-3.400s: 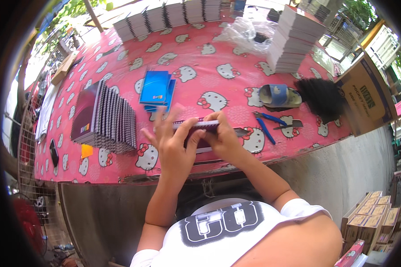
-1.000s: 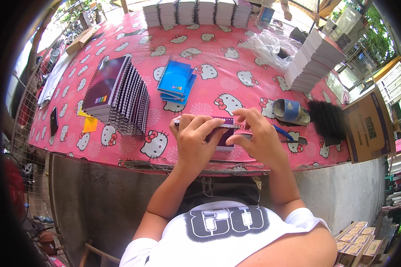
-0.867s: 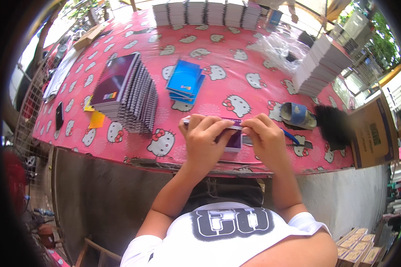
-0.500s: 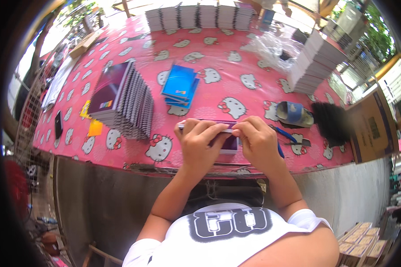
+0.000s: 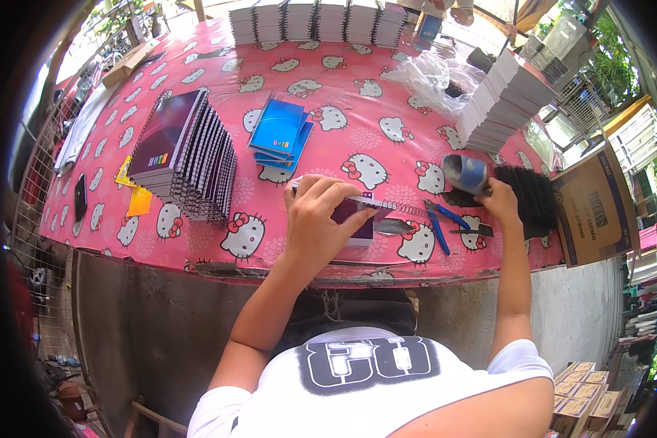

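My left hand (image 5: 314, 219) is closed on a small purple notebook (image 5: 361, 231) near the table's front edge, thumb across its upper side. From the notebook's edge a thin spiral binding coil (image 5: 406, 209) sticks out to the right. My right hand (image 5: 501, 203) grips the end of a blue and grey sandal (image 5: 466, 174), which is tilted and slightly blurred. Blue-handled pliers (image 5: 441, 226) lie on the table between my hands, beside a dark flat blade-like piece (image 5: 471, 231). Just right of the sandal is a heap of black spiral coils (image 5: 527, 197).
A stack of purple spiral notebooks (image 5: 190, 157) stands at left, with blue notebooks (image 5: 281, 135) beside it. Tall paper stacks (image 5: 504, 102) and a cardboard box (image 5: 595, 204) line the right. Bound books (image 5: 299, 22) and clear plastic (image 5: 434, 80) lie at the back.
My right hand has left the notebook and moved right to the sandal, which is now raised and tilted. The coil now shows beyond the notebook's edge. My left hand stays on the notebook.
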A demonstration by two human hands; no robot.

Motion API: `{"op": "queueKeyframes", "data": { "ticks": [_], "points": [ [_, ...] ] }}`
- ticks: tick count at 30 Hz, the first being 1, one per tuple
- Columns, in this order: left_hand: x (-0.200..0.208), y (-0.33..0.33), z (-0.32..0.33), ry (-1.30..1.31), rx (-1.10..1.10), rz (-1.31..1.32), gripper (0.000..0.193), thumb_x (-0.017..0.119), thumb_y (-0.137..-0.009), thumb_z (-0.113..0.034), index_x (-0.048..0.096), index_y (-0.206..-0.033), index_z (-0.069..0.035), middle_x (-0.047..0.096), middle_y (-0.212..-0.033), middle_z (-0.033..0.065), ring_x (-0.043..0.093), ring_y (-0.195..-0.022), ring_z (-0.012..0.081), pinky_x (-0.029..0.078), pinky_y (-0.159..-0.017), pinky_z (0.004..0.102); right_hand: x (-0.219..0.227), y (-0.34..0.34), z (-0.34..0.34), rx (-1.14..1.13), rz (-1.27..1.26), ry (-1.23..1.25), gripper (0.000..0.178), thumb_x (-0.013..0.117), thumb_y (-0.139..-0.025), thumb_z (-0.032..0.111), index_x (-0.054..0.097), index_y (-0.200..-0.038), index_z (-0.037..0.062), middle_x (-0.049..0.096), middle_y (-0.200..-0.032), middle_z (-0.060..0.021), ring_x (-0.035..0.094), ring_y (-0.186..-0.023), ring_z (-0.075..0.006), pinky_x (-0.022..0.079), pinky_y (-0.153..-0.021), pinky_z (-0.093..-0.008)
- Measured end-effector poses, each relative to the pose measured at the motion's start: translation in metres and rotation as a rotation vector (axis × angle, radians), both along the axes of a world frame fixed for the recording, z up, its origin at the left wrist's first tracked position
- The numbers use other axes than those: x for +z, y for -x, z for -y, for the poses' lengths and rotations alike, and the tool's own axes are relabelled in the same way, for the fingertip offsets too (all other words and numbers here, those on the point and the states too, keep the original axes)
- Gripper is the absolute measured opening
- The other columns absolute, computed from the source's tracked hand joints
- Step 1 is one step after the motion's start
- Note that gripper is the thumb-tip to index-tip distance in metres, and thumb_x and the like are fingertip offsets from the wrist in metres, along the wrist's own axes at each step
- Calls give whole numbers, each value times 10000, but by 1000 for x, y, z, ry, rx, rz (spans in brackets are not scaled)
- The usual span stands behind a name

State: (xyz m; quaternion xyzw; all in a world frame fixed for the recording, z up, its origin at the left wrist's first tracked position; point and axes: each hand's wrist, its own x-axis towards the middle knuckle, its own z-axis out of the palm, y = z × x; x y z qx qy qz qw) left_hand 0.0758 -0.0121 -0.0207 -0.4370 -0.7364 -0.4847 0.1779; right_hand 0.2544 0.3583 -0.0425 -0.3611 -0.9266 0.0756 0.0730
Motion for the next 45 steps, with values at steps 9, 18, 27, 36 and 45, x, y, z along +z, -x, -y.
{"op": "queueKeyframes", "data": {
  "ticks": [9, 18, 27, 36, 45],
  "points": [
    [-1, 2, 1, 6, -17, 51, 265, 840, -624, -273, 667, -771, -137, 643, -789, -15, 577, -901, 207, 338, -897, 405, 40, 87, 120, 612, -640, 258, 205, 682, -786, 31, 568, -956, 34, 643, -923, -47, 600, -819, -135, 521, -711, -314],
    [-1, 6, 1, -57, 22, 6, 296, 867, -594, -197, 687, -806, -93, 638, -958, 59, 584, -940, 248, 415, -886, 394, 50, 82, 134, 605, -711, 958, 280, 719, -712, -2, 605, -967, -12, 666, -871, -68, 619, -845, -133, 522, -755, -310],
    [-7, 15, 17, -140, 17, 300, 370, 840, -664, -91, 671, -991, -62, 588, -1118, 79, 608, -953, 186, 520, -771, 330, 44, 127, 146, 637, -510, 510, 345, 716, -652, 19, 626, -984, 15, 671, -882, -80, 662, -821, -206, 525, -702, -358],
    [-26, 28, 38, -512, -238, 827, 332, 704, -814, 46, 664, -1140, -6, 687, -996, 55, 638, -880, 92, 527, -765, 209, 44, 155, 160, 658, -584, 498, 358, 713, -609, -6, 613, -951, 27, 648, -825, -61, 620, -795, -131, 497, -683, -296],
    [-33, 30, 42, -554, -246, 892, 335, 709, -792, 74, 684, -1115, -11, 701, -971, 59, 646, -835, 88, 540, -730, 213, 56, 153, 159, 648, -472, 691, 374, 708, -629, 20, 605, -988, 41, 645, -838, -80, 618, -759, -160, 503, -673, -316]
  ]
}}
